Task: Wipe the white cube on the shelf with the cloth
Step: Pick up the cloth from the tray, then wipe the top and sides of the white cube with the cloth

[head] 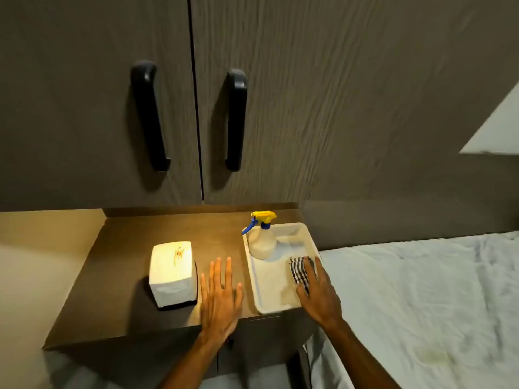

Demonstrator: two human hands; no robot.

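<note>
The white cube with orange-brown smears on top (172, 273) stands upright on the brown wooden shelf (118, 276), its slightly longer side running front to back. The left hand (220, 296) lies flat just right of it, fingers spread, gripping nothing. The right hand (316, 290) reaches into the shallow cream plastic tray (264, 287), fingers curled over the black-and-white checked cloth (299, 272), seemingly pinching it, though blur hides the hold. A clear spray bottle with yellow-blue trigger (261, 237) stands in the tray's far corner.

Dark wood cabinet doors (98, 108); white bed (421, 290) right
</note>
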